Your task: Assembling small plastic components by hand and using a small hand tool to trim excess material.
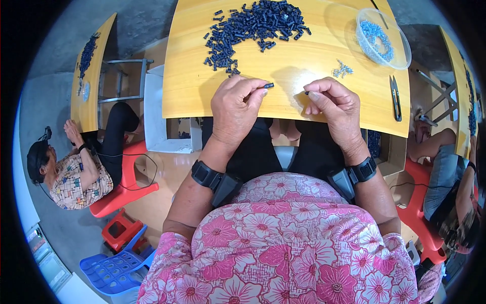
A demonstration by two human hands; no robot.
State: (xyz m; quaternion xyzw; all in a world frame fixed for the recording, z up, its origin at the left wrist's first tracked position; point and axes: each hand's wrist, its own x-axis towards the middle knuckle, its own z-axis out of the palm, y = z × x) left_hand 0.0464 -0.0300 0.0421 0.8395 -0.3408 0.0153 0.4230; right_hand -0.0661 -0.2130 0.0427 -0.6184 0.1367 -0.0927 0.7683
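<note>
Between thumb and forefinger, my left hand (234, 105) pinches a small black plastic piece (269, 85), short and tube-like, just above the near part of the table. My right hand (336, 104) is closed in a pinch a short way to the right. A dark tip shows at its fingertips, too small to name. Beyond my left hand a loose pile of similar black plastic pieces (263, 25) spreads over the yellow wooden table (298, 53). Several tiny clear and silvery parts (342, 69) lie beyond my right hand.
At the far right stands a round clear tub (402, 60) of small bluish transparent parts. Black thread snips (396, 99) lie near the table's right edge. Open boxes (174, 134) sit below the table. People work at tables on both sides; a blue chair (109, 271) is lower left.
</note>
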